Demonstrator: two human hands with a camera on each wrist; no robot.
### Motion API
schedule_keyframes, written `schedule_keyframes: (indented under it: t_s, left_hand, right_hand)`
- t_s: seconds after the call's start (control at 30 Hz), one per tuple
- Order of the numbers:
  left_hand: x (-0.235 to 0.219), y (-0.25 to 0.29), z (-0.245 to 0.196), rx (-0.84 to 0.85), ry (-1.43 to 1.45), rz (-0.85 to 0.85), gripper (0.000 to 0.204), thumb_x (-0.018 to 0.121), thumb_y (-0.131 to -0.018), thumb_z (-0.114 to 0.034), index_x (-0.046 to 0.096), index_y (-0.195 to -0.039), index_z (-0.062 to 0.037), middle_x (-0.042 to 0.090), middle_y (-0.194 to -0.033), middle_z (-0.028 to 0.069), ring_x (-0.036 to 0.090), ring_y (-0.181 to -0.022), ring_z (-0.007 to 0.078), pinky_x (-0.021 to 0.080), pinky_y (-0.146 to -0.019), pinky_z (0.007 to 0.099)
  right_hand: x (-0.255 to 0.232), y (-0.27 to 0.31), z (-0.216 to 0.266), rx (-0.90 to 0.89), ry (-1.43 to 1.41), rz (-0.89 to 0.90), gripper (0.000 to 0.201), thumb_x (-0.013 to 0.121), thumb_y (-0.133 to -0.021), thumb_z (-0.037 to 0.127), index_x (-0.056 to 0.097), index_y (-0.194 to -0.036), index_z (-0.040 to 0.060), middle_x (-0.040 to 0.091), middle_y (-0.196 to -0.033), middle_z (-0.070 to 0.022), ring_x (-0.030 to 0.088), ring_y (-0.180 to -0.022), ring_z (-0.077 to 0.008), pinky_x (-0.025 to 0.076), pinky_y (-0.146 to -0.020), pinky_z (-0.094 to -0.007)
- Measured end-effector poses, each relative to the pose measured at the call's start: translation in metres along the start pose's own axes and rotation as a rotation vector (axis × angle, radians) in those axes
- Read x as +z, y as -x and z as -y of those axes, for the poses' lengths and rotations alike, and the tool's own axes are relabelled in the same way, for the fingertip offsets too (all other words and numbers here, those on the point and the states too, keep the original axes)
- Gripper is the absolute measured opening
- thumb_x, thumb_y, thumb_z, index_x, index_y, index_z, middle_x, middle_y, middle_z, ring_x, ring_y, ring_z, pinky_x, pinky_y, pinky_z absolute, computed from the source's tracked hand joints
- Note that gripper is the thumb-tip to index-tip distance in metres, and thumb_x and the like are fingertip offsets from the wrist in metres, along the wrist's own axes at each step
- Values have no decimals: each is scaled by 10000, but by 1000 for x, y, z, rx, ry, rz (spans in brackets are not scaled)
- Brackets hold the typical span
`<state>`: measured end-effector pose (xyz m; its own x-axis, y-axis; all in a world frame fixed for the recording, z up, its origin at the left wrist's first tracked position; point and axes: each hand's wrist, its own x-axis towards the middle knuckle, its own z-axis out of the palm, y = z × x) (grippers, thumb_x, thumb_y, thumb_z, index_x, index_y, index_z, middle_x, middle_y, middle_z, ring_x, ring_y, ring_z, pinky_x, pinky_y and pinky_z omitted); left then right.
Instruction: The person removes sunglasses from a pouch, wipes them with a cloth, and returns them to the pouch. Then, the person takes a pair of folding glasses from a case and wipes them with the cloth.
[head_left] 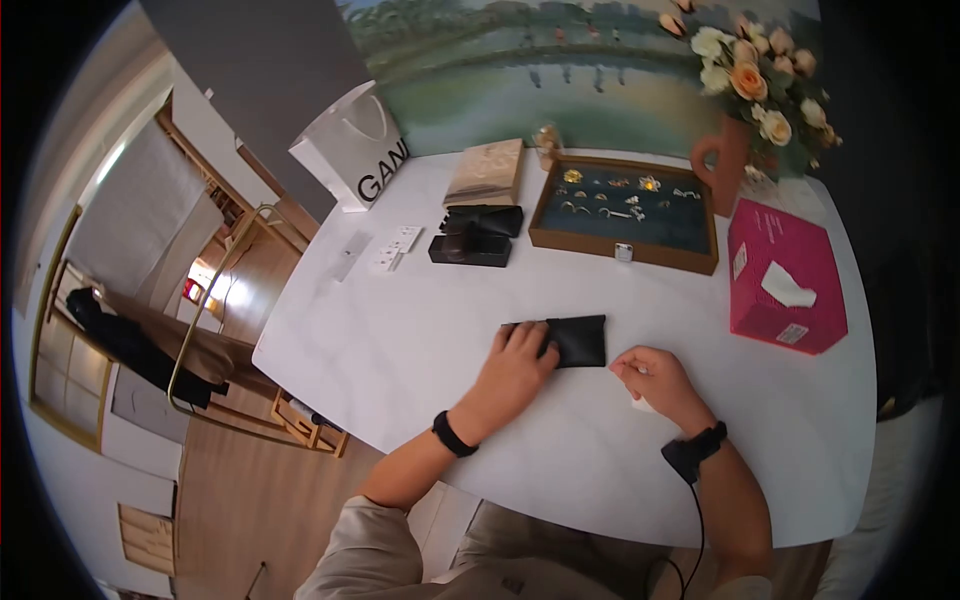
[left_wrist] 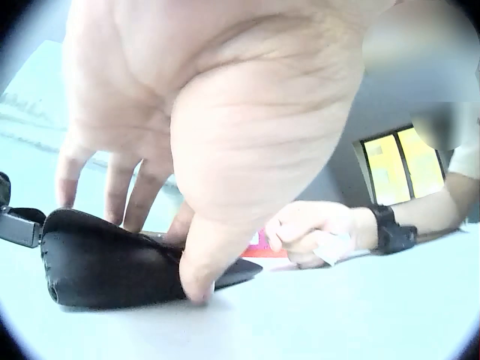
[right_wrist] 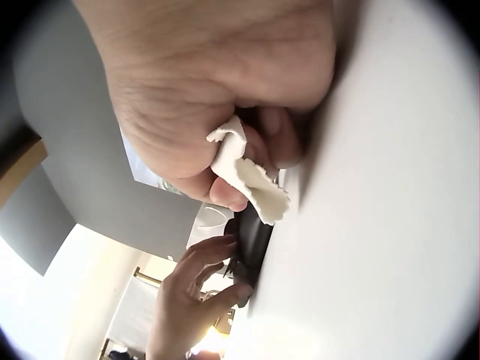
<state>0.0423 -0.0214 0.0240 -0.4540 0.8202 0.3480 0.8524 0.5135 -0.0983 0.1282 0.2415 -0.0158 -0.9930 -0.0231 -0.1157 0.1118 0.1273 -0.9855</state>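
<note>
A soft black leather-look pouch lies flat on the white table in front of me. My left hand grips its left part, fingers over the far side and thumb along the near edge, as the left wrist view shows. Just past the pouch's right end, my right hand rests low by the tabletop with its fingers curled in. A small crumpled white cloth with zigzag-cut edges is held in that hand and sticks out below the fingers. Part of the cloth is hidden inside the grip.
A wooden display box of jewelry stands at the back, with a pink tissue box right of it. Black cases, earring cards, a paper bag and a flower vase are also on the table.
</note>
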Motion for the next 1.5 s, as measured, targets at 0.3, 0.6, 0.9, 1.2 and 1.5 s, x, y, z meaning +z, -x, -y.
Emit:
schedule_keyframes:
  t_s: [0.3,0.6,0.9,1.2,1.5]
  left_hand:
    - [8,7,3,18,-3,1,188,631,-849,-88,679,-985,33,624,-1272,211,602,-1176,322,531,-1002,399]
    - [29,41,70,-204,-149,-12,174,619,-878,-92,667,-992,31,631,-1329,243,627,-1178,347,575,-953,419]
    - [27,63,105,-217,-101,30,294,590,-883,-56,673,-1101,123,571,-1452,277,580,-1355,350,541,-1051,391]
    - [18,77,101,-190,-78,33,357,573,-944,-51,651,-1250,116,487,-1550,242,538,-1396,326,515,-1078,387]
    - [8,65,120,-307,234,99,413,595,-864,51,667,-1271,63,529,-1529,135,526,-1328,321,489,-1091,399]
  right_hand:
    - [-1,-1,-7,-13,-33,37,119,652,-1014,71,702,-1036,-34,604,-736,1,523,-619,-61,432,-574,-235]
    - [2,0,-4,-36,-44,17,92,647,-1005,46,701,-1010,-28,640,-769,-16,538,-625,-79,446,-585,-250]
    - [1,0,-6,-45,-45,9,100,645,-1009,50,700,-1011,-34,632,-762,-20,541,-631,-77,444,-589,-247]
    - [0,0,-4,-39,-16,21,139,643,-1023,88,701,-1032,-37,626,-771,-13,537,-638,-78,450,-594,-250]
    - [0,0,-4,-40,-19,28,138,640,-1020,80,704,-1033,-41,611,-744,-12,533,-637,-77,448,-590,-253]
